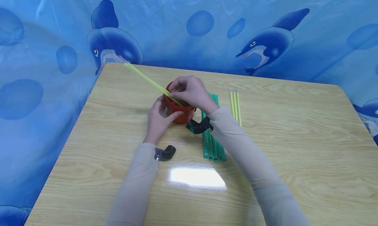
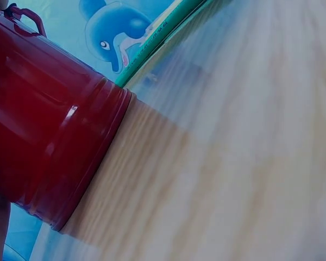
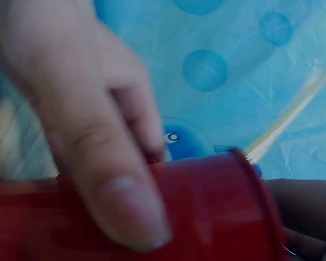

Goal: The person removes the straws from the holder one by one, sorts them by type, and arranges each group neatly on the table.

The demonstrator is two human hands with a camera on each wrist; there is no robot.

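Observation:
A small red pail (image 1: 180,116) stands on the table. My left hand (image 1: 157,119) holds it around its left side, the thumb across the front; that thumb shows large on the pail (image 3: 206,201) in the right wrist view. My right hand (image 1: 192,90) is over the rim and pinches thin yellow sticks (image 1: 144,76), which slant out of the pail to the upper left with a clear wrap at the far end. Their lower ends and some fingertips are hidden inside. The left wrist view shows the pail's side (image 2: 38,114) and a loop at its top.
Long narrow green pieces (image 1: 212,144) lie side by side right of the pail, partly under my right forearm. Further right are more yellow sticks (image 1: 234,104) with clear ends. A blue dolphin-print sheet (image 1: 177,29) hangs behind the table.

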